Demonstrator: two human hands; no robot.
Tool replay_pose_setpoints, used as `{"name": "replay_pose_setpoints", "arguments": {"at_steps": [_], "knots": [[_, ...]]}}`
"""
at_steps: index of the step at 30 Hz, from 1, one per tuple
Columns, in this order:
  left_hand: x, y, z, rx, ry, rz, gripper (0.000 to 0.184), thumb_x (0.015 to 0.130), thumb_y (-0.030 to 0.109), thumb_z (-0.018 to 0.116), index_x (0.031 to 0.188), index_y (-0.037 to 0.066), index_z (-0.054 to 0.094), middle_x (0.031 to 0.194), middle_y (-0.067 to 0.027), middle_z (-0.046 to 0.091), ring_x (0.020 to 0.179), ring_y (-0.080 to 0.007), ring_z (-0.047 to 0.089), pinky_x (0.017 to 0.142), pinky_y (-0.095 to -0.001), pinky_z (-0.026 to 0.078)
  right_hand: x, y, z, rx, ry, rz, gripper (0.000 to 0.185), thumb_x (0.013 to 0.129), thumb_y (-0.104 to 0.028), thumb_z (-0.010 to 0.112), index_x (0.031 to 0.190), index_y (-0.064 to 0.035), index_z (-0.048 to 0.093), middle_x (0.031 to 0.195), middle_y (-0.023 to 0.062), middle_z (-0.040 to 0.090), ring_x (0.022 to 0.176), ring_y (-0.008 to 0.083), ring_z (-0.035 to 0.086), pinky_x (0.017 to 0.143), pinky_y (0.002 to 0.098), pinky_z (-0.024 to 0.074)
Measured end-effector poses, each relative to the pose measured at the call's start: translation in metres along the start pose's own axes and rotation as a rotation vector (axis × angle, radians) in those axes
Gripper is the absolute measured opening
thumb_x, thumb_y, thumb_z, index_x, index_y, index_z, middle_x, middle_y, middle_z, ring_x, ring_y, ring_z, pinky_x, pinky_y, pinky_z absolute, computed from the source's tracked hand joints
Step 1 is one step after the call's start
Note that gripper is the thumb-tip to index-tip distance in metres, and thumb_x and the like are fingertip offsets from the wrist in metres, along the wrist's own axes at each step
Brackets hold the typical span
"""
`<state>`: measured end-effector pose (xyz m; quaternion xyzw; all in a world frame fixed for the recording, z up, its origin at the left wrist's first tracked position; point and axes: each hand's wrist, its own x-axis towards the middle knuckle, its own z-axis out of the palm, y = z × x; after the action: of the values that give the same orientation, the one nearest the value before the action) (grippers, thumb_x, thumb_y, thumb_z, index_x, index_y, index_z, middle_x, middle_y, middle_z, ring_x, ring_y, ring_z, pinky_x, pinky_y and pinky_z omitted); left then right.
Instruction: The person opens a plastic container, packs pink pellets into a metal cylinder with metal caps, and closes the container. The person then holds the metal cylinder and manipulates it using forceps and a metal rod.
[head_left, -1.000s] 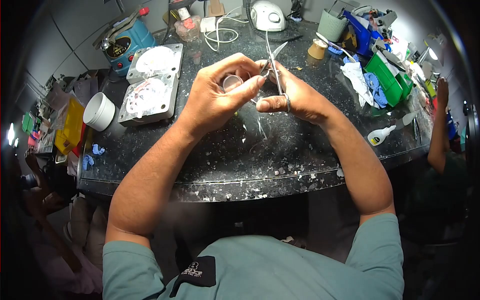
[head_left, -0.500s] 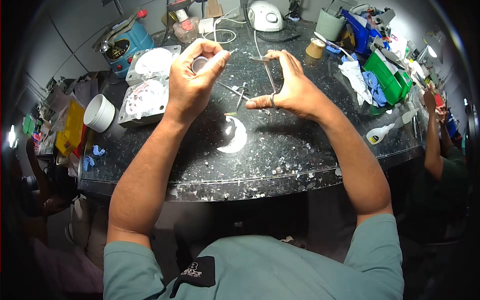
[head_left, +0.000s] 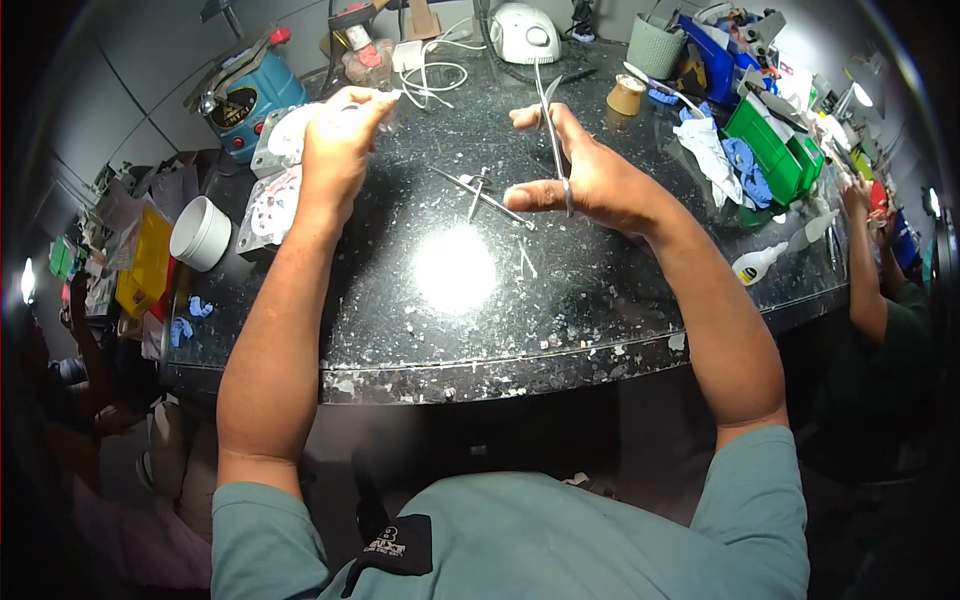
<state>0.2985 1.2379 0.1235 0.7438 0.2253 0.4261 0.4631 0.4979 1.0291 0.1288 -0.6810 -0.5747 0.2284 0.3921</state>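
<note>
My right hand [head_left: 610, 185] holds a pair of metal scissors [head_left: 557, 150], thumb and fingers spread at the handles. The scissors point away from me, blades a little apart. On the left, my left hand [head_left: 335, 160] is closed in a pinch over the near side of a whitish mould block [head_left: 262, 225]; what sits in its fingers is hidden. Between the hands, a thin metal tool [head_left: 490, 203] with a cross-piece lies on the dark speckled bench. Nearer me is a small thin metal piece [head_left: 527, 260].
A white tub [head_left: 200, 235] and a blue machine [head_left: 255, 95] stand left. Behind are a white device [head_left: 528, 35] and cables. To the right are a wooden pot [head_left: 626, 97], a green bin [head_left: 770, 150], cloths and a small bottle [head_left: 760, 264]. Another person's arm [head_left: 865, 240] is far right.
My left hand has moved left, and the round item seen in it before is now hidden. My right hand has shifted slightly right, turning the scissors more upright in view.
</note>
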Motion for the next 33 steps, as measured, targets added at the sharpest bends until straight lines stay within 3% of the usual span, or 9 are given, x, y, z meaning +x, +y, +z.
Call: {"name": "replay_pose_setpoints", "arguments": {"at_steps": [4,7,10,12,14,20,23,29,33], "knots": [[-0.012,0.002,0.024,0.198,0.088,-0.017,0.039,0.089,0.034,0.077,0.113,0.006,0.063,0.075,0.0043,0.054,0.065,-0.0024,0.044,0.057,-0.0197,0.035,0.000,0.000,0.006,-0.101,0.016,0.002,0.123,0.054,-0.078,0.084,0.141,-0.0047,0.038,0.147,0.0339,0.040,0.142,0.0461,0.037,0.115,0.0538,0.0349],[-0.013,0.005,0.022,-0.011,-0.046,-0.067,0.035,0.091,0.035,0.073,0.107,0.005,0.064,0.078,0.0030,0.055,0.065,-0.0060,0.044,0.059,-0.0217,0.038,0.000,-0.001,0.006,-0.068,0.035,-0.021,0.121,0.055,-0.078,0.084,0.140,-0.0044,0.039,0.144,0.0347,0.041,0.141,0.0448,0.039,0.114,0.0532,0.0361],[-0.013,0.002,0.022,-0.408,-0.145,-0.020,0.022,0.095,0.025,0.053,0.093,0.005,0.062,0.081,-0.0009,0.055,0.071,-0.0106,0.047,0.070,-0.0248,0.041,0.000,-0.005,0.004,-0.005,0.043,0.006,0.119,0.056,-0.078,0.083,0.139,-0.0049,0.040,0.142,0.0349,0.042,0.139,0.0442,0.041,0.113,0.0530,0.0370],[-0.011,0.000,0.021,-0.575,-0.191,-0.011,0.024,0.095,0.018,0.040,0.081,0.006,0.056,0.084,-0.0045,0.056,0.078,-0.0144,0.049,0.079,-0.0276,0.042,-0.001,-0.004,0.004,-0.047,0.060,0.008,0.102,0.066,-0.067,0.085,0.139,-0.0111,0.041,0.145,0.0272,0.045,0.142,0.0422,0.038,0.115,0.0518,0.0314],[-0.009,-0.004,0.018,-0.629,-0.223,0.003,0.024,0.095,0.018,0.040,0.079,0.007,0.053,0.085,-0.0042,0.055,0.079,-0.0155,0.049,0.078,-0.0281,0.041,-0.001,-0.004,0.006,-0.079,0.068,0.031,0.092,0.072,-0.062,0.083,0.139,-0.0149,0.041,0.145,0.0246,0.046,0.142,0.0410,0.037,0.116,0.0507,0.0292],[-0.012,0.000,0.015,-0.584,-0.320,-0.006,0.025,0.099,0.022,0.042,0.081,0.009,0.053,0.085,-0.0018,0.053,0.079,-0.0140,0.047,0.077,-0.0281,0.040,-0.003,-0.005,0.009,-0.126,0.151,0.010,0.086,0.074,-0.062,0.082,0.135,-0.0121,0.048,0.136,0.0226,0.051,0.131,0.0366,0.047,0.111,0.0468,0.0348],[-0.013,0.007,0.017,-0.535,-0.301,0.011,0.025,0.097,0.028,0.045,0.083,0.009,0.050,0.083,-0.0014,0.049,0.078,-0.0143,0.045,0.077,-0.0304,0.038,0.000,-0.006,0.005,-0.032,0.115,0.025,0.105,0.060,-0.077,0.082,0.130,-0.0042,0.052,0.131,0.0276,0.048,0.131,0.0410,0.045,0.109,0.0520,0.0400],[-0.018,0.015,0.020,-0.610,-0.289,-0.090,0.023,0.096,0.028,0.042,0.099,0.008,0.052,0.089,-0.0039,0.054,0.084,-0.0143,0.052,0.076,-0.0317,0.041,0.001,-0.005,0.008,0.161,0.024,0.002,0.075,0.068,-0.064,0.087,0.110,-0.0062,0.063,0.090,0.0046,0.059,0.088,0.0148,0.058,0.080,0.0295,0.0485],[-0.021,0.010,0.022,-0.700,-0.382,-0.184,0.030,0.095,0.027,0.040,0.116,0.007,0.050,0.097,-0.0063,0.059,0.088,-0.0142,0.058,0.074,-0.0326,0.045,0.002,0.000,0.012,0.120,-0.023,-0.001,0.067,0.069,-0.060,0.088,0.103,-0.0063,0.065,0.076,-0.0036,0.053,0.070,0.0072,0.049,0.064,0.0231,0.0411]]}}
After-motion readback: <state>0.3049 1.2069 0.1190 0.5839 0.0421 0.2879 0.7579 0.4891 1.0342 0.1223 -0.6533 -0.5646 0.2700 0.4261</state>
